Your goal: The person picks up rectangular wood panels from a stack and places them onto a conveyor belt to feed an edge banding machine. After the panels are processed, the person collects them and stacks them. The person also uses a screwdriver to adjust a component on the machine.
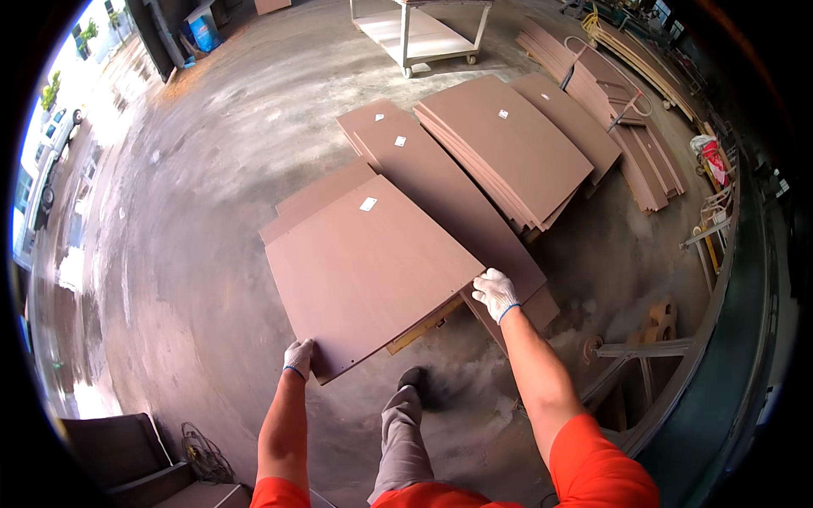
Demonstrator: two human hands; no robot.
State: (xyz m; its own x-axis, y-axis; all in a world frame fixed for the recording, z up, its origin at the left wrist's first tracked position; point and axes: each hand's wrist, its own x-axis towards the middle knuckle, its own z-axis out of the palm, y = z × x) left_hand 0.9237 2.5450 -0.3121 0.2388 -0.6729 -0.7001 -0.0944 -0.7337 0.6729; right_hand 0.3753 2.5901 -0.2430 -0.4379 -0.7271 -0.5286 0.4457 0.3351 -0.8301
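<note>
A large flat brown panel (364, 262) with a small white label lies before me on top of other brown panels. My left hand (299, 356), in a white knit glove, grips its near left corner. At the near right corner, my gloved right hand (494, 291) is closed on the panel's edge. Fingers of both hands are partly hidden at the edges. Beneath the near edge shows a strip of yellowish wooden support (423, 328). Just right of the panel, a longer brown board stack (457, 199) reaches under or beside it.
Farther right are a thick brown panel stack (508, 144) and narrow boards (648, 161) with a metal-handled frame. A white wheeled cart (423, 38) stands at the back. Metal framing (644, 349) lines the right side. A coiled cable (206, 453) lies lower left; a vehicle (51, 152) is outside.
</note>
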